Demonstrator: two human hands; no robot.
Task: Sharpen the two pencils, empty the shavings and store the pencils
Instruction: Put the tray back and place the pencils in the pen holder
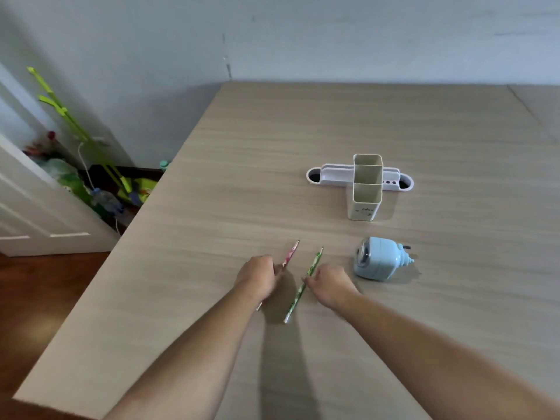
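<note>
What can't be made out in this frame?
Head view, the only one:
- Left hand hides the pink pencil's middle; its grip is blurred.
- Right hand grip on the green pencil: fingers hidden.
- Sharpener shavings drawer contents: not visible.
- Holder label: too small.

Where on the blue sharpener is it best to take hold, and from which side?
Grip the blue sharpener around its rounded body, probably from above: it lies on the table, its crank sticks out right, and its pencil hole faces left, so both stay free.

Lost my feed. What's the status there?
Left hand on pink pencil, right hand on green pencil. Sharpener untouched. Path clear.
</note>
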